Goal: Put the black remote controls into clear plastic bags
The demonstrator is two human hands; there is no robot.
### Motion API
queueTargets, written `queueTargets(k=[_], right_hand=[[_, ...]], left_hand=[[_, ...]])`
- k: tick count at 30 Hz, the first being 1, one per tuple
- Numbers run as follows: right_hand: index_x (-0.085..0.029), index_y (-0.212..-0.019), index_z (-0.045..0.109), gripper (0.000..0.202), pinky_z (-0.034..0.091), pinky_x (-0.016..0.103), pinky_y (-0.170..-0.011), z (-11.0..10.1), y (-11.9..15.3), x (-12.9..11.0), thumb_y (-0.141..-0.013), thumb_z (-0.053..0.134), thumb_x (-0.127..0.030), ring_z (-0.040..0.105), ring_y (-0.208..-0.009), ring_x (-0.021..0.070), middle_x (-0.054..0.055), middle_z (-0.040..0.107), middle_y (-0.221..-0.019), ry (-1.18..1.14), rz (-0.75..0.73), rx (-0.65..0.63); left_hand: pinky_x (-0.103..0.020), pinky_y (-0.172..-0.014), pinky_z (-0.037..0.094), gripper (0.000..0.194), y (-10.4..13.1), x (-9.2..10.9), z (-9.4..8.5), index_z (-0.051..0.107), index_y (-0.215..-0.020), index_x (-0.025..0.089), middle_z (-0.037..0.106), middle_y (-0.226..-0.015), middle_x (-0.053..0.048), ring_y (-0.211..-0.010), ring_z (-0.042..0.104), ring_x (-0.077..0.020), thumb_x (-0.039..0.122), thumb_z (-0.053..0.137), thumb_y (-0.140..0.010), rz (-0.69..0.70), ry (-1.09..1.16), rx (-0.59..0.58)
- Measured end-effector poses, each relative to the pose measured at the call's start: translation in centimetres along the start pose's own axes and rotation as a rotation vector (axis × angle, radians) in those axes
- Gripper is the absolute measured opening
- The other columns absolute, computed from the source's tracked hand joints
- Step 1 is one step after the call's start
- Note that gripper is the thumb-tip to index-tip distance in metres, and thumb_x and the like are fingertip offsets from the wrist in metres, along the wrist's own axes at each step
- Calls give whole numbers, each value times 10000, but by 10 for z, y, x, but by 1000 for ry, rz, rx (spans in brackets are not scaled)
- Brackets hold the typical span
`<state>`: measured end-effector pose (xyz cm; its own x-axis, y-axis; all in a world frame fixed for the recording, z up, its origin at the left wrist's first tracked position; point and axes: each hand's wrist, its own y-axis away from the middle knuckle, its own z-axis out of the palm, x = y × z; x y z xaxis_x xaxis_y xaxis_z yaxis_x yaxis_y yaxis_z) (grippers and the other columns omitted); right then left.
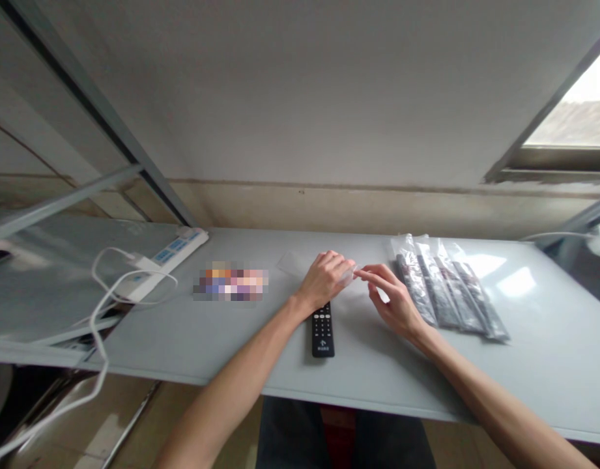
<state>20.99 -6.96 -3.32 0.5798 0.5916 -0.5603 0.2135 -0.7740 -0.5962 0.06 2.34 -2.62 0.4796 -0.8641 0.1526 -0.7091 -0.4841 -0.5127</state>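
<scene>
My left hand is closed on a clear plastic bag, held just above the table. Part of the bag spreads out thinly to the left behind that hand. The fingertips of my right hand meet the bag's right end and appear to pinch it. Directly under my left hand, a black remote control lies lengthwise on the table, its upper part hidden by the hand. To the right of my right hand, several dark remotes in clear bags lie side by side.
On the grey table, a pixelated, multicoloured item lies left of my hands. Farther left is a white power strip with a white cable hanging over the edge. A wall stands behind, and metal frame bars rise at the left.
</scene>
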Motion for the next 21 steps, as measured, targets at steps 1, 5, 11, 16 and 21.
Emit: queueTargets(k=[1,5,11,16,21], right_hand=[[-322,-1498,642,552,621,378,-884,0,0,0,-1027,476,-87,698,-1072,225,109,650,-1224,2,3,12],[-328,-1518,619,527,619,367,-861,-1,-1,-1,-1061,460,-120,700,-1009,207,103,641,-1225,18,26,43],[-317,-1468,662,545,614,379,-880,-1,-1,-1,-1023,469,-68,693,-1025,213,100,640,-1185,32,-3,31],[-318,-1427,688,579,619,370,-881,0,-2,-1,-985,465,-18,696,-1076,221,101,645,-1197,31,-52,4],[-329,-1514,612,611,614,380,-905,2,-1,-1,-996,481,-33,698,-1058,217,102,651,-1208,21,-36,-32]], left_hand=[[-385,-1011,482,255,0,1,0,668,-1227,194,742,-1117,-67,-1116,621,-246,396,585,-1095,4,4,-1],[-376,-991,484,279,-2,2,-2,680,-1190,189,751,-1100,-65,-1091,627,-242,430,574,-1098,3,23,0],[-383,-982,478,255,0,0,-2,722,-1117,164,752,-1055,-74,-1098,625,-244,368,569,-1105,34,17,-1],[-381,-983,469,199,2,-2,-1,731,-1046,158,747,-1028,-68,-1108,621,-242,299,598,-1092,82,-7,13],[-375,-979,471,188,2,-4,2,713,-1043,163,742,-1038,-66,-1096,618,-235,327,630,-1079,69,-36,-3]])
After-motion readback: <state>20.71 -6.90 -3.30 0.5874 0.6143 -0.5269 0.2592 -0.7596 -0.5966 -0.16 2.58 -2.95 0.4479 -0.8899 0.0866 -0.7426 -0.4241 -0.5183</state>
